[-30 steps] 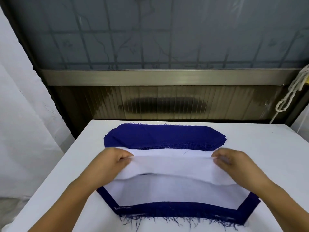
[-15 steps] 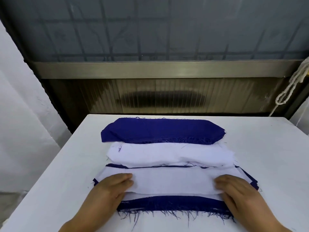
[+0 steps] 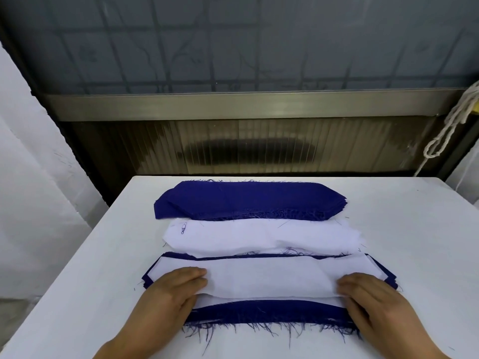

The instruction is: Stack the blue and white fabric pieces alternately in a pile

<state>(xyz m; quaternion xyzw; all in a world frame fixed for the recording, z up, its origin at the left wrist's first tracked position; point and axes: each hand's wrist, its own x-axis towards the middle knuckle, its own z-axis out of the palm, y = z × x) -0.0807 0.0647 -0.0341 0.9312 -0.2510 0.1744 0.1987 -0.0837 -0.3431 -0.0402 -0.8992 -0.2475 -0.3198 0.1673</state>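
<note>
White desk (image 3: 404, 229) below ribbed wall panel (image 3: 246, 149), rope (image 3: 448, 130) at right. Both hands, left (image 3: 166, 294) and right (image 3: 373, 299), flat, unclenched, pressing white piece (image 3: 272, 278) onto pile; barely shifted since before

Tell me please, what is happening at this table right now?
A person is sorting fabric on a white table. Both hands, left hand and right hand, press flat on a white piece lying on top of the mixed pile nearest them. Farther back lie a white stack and a blue stack, untouched.
</note>
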